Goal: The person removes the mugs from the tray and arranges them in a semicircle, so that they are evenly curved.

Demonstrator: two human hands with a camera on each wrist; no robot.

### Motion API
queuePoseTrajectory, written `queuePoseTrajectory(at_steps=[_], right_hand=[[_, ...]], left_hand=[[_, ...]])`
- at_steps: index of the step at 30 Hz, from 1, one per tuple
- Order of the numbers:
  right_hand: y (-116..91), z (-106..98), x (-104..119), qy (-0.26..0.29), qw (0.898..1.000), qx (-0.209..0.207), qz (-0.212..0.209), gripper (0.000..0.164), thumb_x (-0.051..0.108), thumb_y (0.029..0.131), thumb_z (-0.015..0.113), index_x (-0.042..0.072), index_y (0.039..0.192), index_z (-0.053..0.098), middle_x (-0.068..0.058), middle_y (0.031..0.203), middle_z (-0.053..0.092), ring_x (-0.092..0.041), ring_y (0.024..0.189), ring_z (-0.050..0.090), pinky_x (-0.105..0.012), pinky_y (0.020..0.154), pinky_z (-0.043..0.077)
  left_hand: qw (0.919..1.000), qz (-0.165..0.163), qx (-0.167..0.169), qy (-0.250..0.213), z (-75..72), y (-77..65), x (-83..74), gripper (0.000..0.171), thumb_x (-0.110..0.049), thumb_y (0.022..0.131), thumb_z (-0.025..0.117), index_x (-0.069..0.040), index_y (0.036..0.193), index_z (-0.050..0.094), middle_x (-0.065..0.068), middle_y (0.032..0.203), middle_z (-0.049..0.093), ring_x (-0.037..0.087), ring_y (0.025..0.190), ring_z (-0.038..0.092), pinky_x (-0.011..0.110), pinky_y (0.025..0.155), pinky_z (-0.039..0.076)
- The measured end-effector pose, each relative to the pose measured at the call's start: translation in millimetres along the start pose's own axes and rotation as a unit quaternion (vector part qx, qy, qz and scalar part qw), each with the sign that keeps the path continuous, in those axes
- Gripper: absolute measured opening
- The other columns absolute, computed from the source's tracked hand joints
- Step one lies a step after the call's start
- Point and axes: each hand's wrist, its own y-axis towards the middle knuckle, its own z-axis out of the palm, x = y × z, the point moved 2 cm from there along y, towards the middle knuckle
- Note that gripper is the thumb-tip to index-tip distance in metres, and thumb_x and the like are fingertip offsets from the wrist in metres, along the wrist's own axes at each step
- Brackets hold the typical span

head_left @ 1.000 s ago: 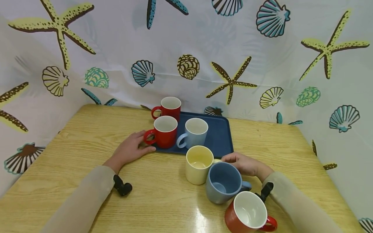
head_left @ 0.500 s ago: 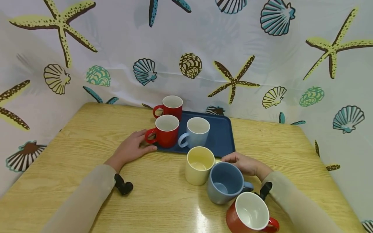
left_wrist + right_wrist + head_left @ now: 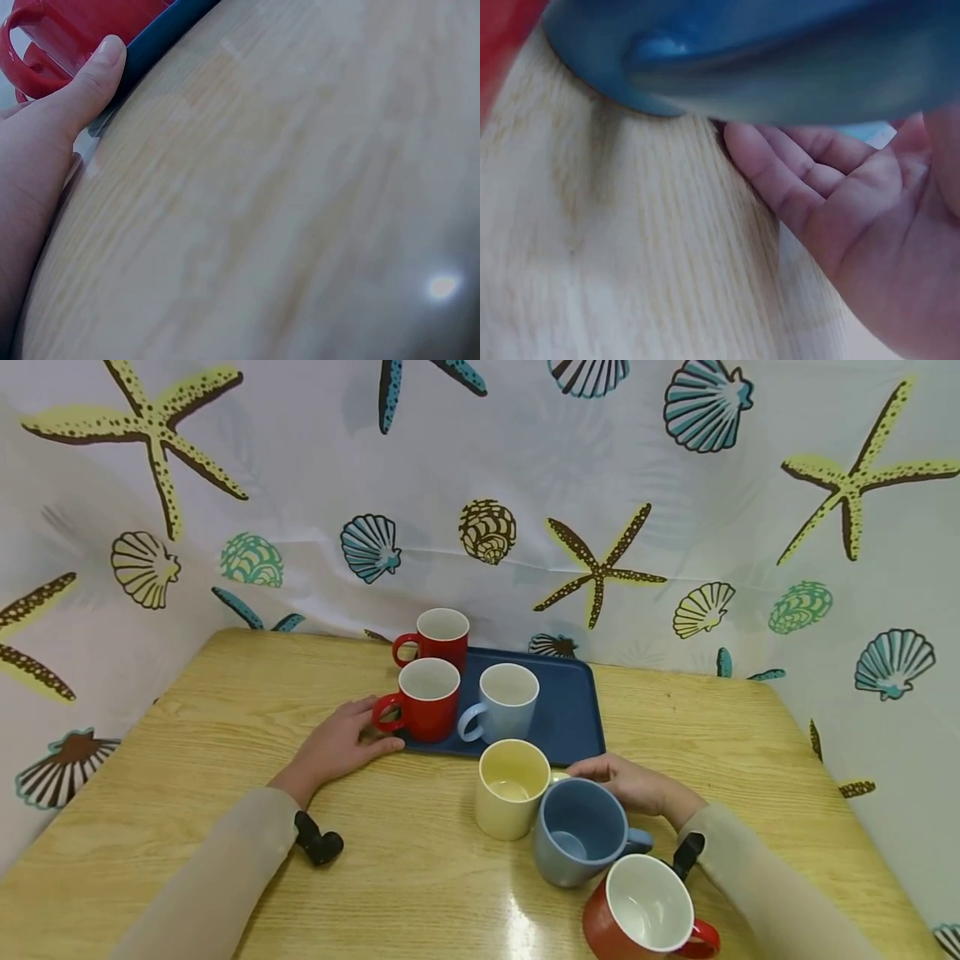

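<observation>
Behind blue mug (image 3: 577,833), right hand (image 3: 632,787), grip unclear

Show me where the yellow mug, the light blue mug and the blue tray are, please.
Yellow mug (image 3: 505,814): head view, on its outer wall below the rim.
Light blue mug (image 3: 508,718): head view, on its outer wall.
Blue tray (image 3: 566,706): head view, on its bare right part.

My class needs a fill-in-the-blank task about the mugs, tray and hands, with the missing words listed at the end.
1. The tray is dark ____.
2. The left hand lies by the tray's front-left mug, which is ____ outside.
3. The right hand is at a mug handle coloured ____.
4. In the head view, the lowest mug is ____ inside.
Missing words: blue, red, yellow, white.
</observation>
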Motion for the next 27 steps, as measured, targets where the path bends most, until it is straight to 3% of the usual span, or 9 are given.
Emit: queuePoseTrajectory(at_steps=[5, 9, 19, 23, 27], right_hand=[[-4.7, -0.9, 2.4, -0.014, 0.999, -0.029, 0.034, 0.033, 0.015, 0.094, 0.052, 0.004, 0.125, 0.055, -0.007, 0.115, 0.062, -0.025, 0.107, 0.056, -0.041, 0.091, 0.046], [-9.9, -3.8, 0.2, -0.028, 0.997, -0.055, 0.044, 0.035, 0.018, 0.096, 0.050, 0.001, 0.127, 0.053, -0.009, 0.116, 0.062, -0.026, 0.108, 0.056, -0.042, 0.091, 0.046], [-21.0, -11.3, 6.4, -0.085, 0.990, -0.116, 0.014, 0.035, 0.021, 0.098, 0.046, 0.001, 0.126, 0.054, -0.013, 0.114, 0.062, -0.029, 0.102, 0.060, -0.041, 0.085, 0.050], [-24.1, -14.6, 9.5, -0.077, 0.988, -0.136, -0.001, 0.037, 0.020, 0.099, 0.044, -0.004, 0.127, 0.050, -0.020, 0.110, 0.062, -0.032, 0.095, 0.063, -0.044, 0.081, 0.051], [-26.4, -17.1, 12.5, -0.102, 0.981, -0.167, -0.009, 0.039, 0.021, 0.099, 0.045, -0.005, 0.128, 0.049, -0.024, 0.113, 0.059, -0.034, 0.094, 0.063, -0.049, 0.079, 0.051]], left_hand=[[1.0000, -0.002, 0.002, 0.000, -1.7, -1.3, -1.5, 0.076, -0.064, 0.079, 0.058, -0.009, 0.131, 0.054, 0.012, 0.138, 0.044, 0.035, 0.125, 0.038, 0.055, 0.098, 0.035], [1.0000, -0.003, 0.002, 0.000, -1.4, -1.4, -2.4, 0.076, -0.064, 0.079, 0.058, -0.009, 0.131, 0.054, 0.012, 0.138, 0.044, 0.035, 0.125, 0.039, 0.055, 0.098, 0.035], [0.9999, -0.010, 0.004, 0.003, 0.2, -0.8, -0.1, 0.077, -0.066, 0.078, 0.057, -0.010, 0.131, 0.054, 0.011, 0.138, 0.044, 0.034, 0.126, 0.038, 0.055, 0.098, 0.035], [0.9999, -0.010, 0.003, 0.004, -0.3, -0.6, -0.8, 0.078, -0.066, 0.078, 0.057, -0.009, 0.131, 0.053, 0.012, 0.138, 0.044, 0.035, 0.126, 0.038, 0.055, 0.098, 0.034], [1.0000, -0.004, 0.000, 0.003, -1.4, -0.4, -2.4, 0.078, -0.066, 0.079, 0.057, -0.008, 0.131, 0.053, 0.012, 0.138, 0.044, 0.035, 0.125, 0.038, 0.055, 0.098, 0.034]])
